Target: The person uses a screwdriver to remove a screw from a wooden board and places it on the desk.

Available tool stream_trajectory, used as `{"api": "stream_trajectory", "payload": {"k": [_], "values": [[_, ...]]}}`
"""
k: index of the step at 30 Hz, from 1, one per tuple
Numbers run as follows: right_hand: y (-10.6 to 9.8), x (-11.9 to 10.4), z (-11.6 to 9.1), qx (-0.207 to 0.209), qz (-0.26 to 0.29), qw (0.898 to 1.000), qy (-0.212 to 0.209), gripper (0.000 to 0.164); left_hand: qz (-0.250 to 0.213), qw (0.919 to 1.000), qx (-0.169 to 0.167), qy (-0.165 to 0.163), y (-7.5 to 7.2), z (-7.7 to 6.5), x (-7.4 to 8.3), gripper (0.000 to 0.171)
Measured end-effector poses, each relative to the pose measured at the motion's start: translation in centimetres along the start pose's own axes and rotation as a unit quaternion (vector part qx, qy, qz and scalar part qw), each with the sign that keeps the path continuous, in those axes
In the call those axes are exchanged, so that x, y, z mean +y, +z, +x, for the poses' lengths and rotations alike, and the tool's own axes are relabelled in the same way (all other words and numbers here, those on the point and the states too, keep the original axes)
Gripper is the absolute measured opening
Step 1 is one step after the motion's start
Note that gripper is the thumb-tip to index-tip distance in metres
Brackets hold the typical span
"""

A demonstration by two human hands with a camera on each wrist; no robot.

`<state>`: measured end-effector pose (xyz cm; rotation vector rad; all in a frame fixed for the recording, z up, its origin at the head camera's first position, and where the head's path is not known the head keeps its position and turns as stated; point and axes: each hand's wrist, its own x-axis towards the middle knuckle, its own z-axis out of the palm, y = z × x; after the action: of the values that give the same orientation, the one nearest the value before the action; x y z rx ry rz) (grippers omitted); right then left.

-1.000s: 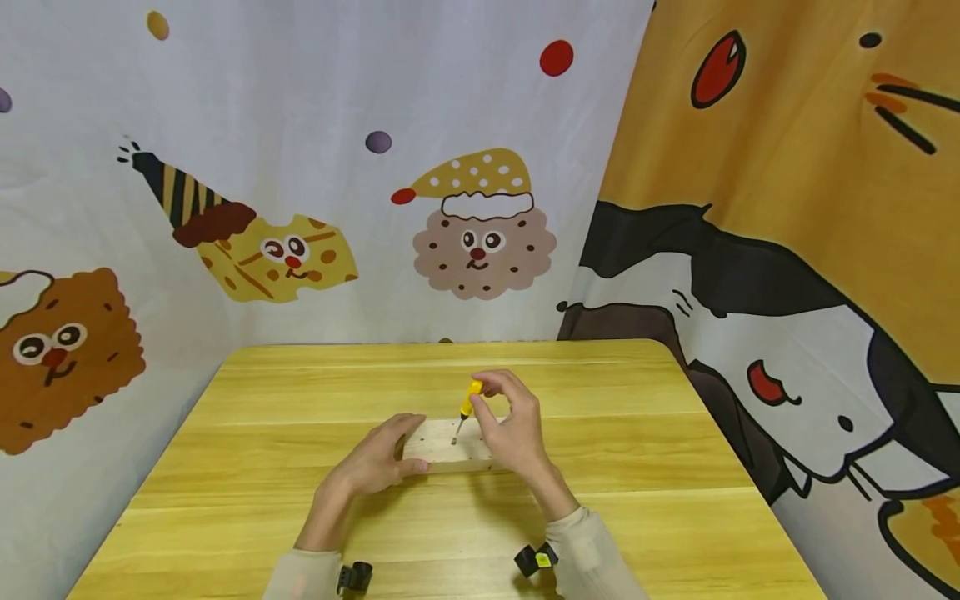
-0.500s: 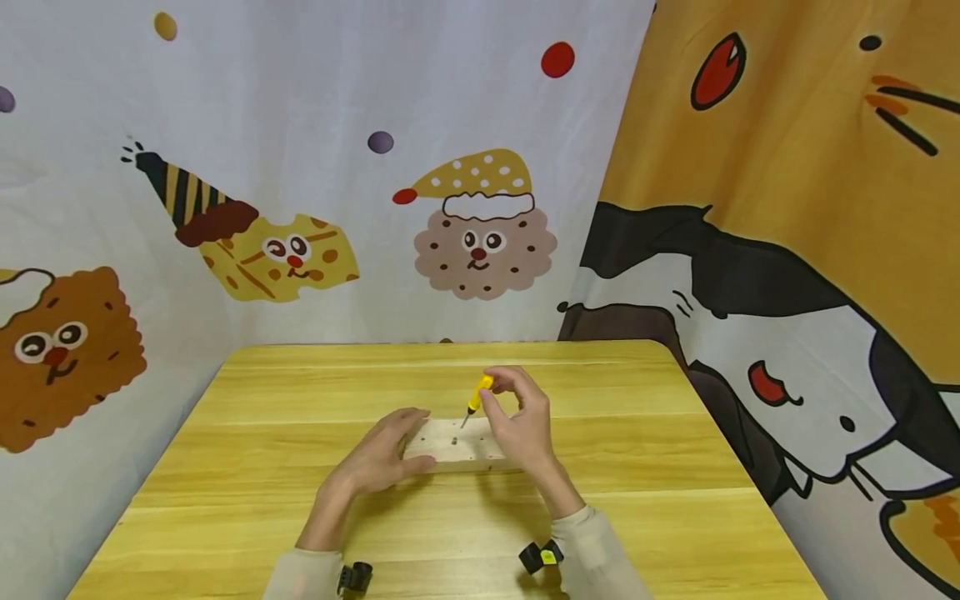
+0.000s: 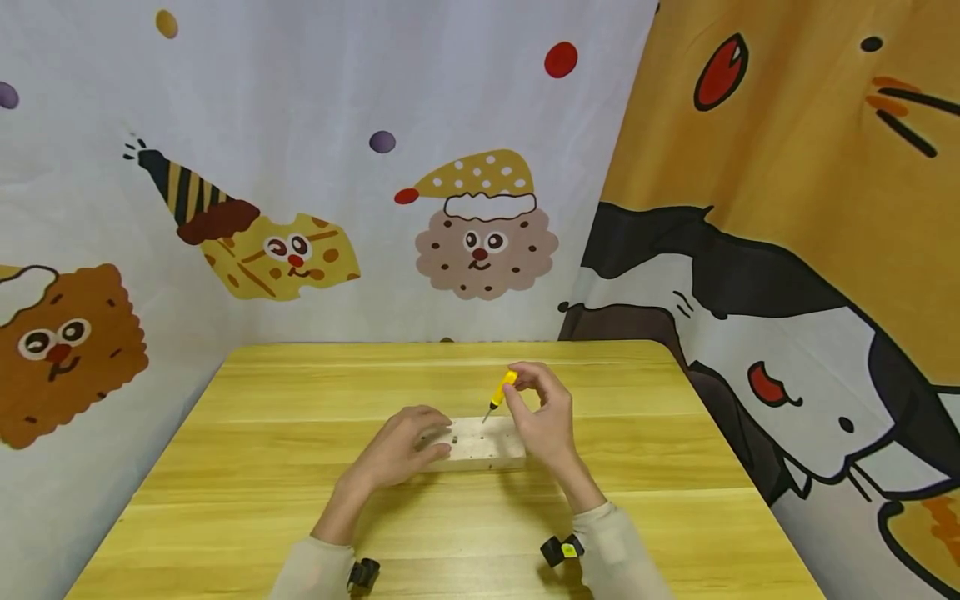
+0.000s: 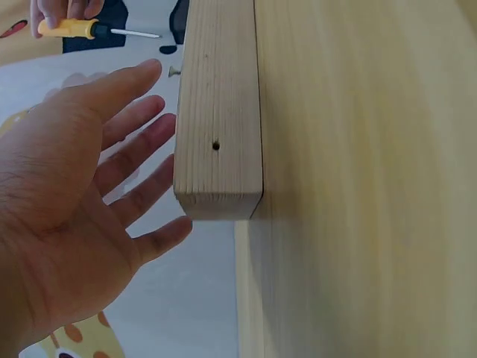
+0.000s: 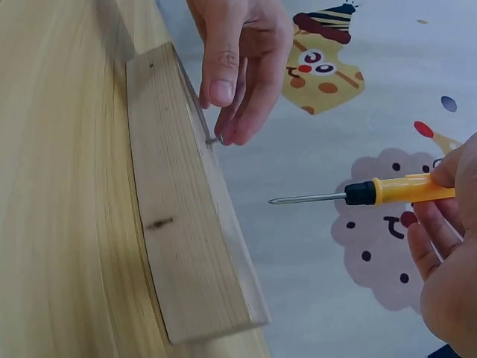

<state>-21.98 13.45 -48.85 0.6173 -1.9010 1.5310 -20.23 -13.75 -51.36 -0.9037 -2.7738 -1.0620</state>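
Observation:
A pale wooden block point(image 3: 491, 446) with small holes lies on the table. From its upper face a screw point(image 4: 174, 72) sticks up, seen from the side in the left wrist view. My left hand point(image 3: 401, 446) hovers over the block's left end, fingers spread and relaxed, thumb tip close to the screw in the left wrist view. My right hand point(image 3: 547, 417) pinches the yellow handle of a screwdriver point(image 5: 402, 190) between thumb and fingers. Its thin metal shaft slants down and left; in the right wrist view the tip stands apart from the block, to the right of the screw.
The yellow wood-grain table point(image 3: 300, 392) reaches back to a white curtain point(image 3: 315, 100) with cartoon prints. An orange curtain point(image 3: 825, 167) hangs at the right. A small black camera point(image 3: 364, 575) is worn on the left wrist, and another on the right.
My right hand has lifted the screwdriver tip off the screw and carried it right. My left hand has left its grip on the block's end and moved right over the top, towards the screw.

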Motion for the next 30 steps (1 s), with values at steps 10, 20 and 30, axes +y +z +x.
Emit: {"api": "stream_trajectory", "payload": {"k": [10, 20, 30], "values": [[-2.1, 1.1, 0.3, -0.002, 0.000, 1.000, 0.019, 0.032, 0.012, 0.9996, -0.003, 0.027, 0.8, 0.8, -0.1, 0.019], [-3.9, 1.3, 0.3, 0.012, -0.011, 0.999, 0.048, 0.032, 0.027, 0.9989, 0.006, 0.037, 1.3, 1.3, -0.3, 0.009], [-4.6, 1.2, 0.6, 0.020, 0.002, 0.999, 0.046, 0.031, 0.036, 0.9983, 0.013, 0.043, 1.3, 1.5, -0.4, 0.007]]}}
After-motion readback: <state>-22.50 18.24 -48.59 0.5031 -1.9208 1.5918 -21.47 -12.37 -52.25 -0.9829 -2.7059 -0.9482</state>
